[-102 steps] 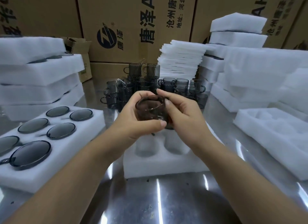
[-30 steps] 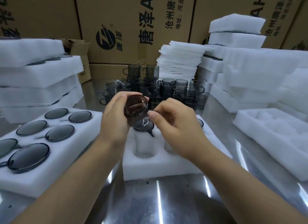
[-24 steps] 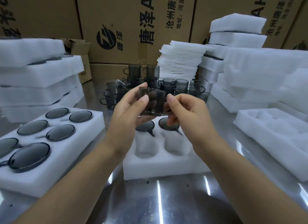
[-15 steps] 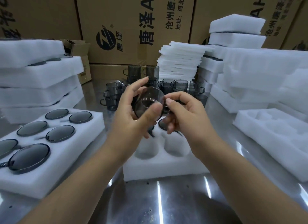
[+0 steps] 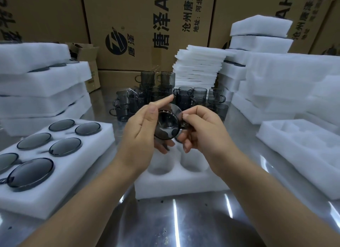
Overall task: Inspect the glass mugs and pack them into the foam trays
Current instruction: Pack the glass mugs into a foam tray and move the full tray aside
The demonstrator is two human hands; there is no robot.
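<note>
1. The glass mug (image 5: 167, 125) is held in the air above the middle foam tray (image 5: 180, 186), clear of it, and is tipped on its side so that one round end faces the camera.
2. The left hand (image 5: 141, 134) grips the mug: the thumb is pressed on the near rim and the lower fingers are curled beneath the body (the index finger is stretched straight, up past the rim).
3. The right hand (image 5: 204, 134) pinches the mug at its right side, where the handle sits; thumb and fingertips are closed on the glass.
4. Two round pockets are seen at the near edge of the middle foam tray, below the hands. The far pockets are hidden by the hands.
5. The loose mugs (image 5: 184, 96) are grouped behind the hands on the metal table (image 5: 174, 224), some stacked on others.
6. A filled tray (image 5: 77, 164) is placed at the left, with dark round mug ends showing in its pockets.
7. Stacked trays (image 5: 42, 86) are kept further left; an open tray (image 5: 298, 151) lies at the right.
8. Foam sheets (image 5: 198, 66) are piled behind the loose mugs, in front of printed cardboard boxes (image 5: 147, 26).
</note>
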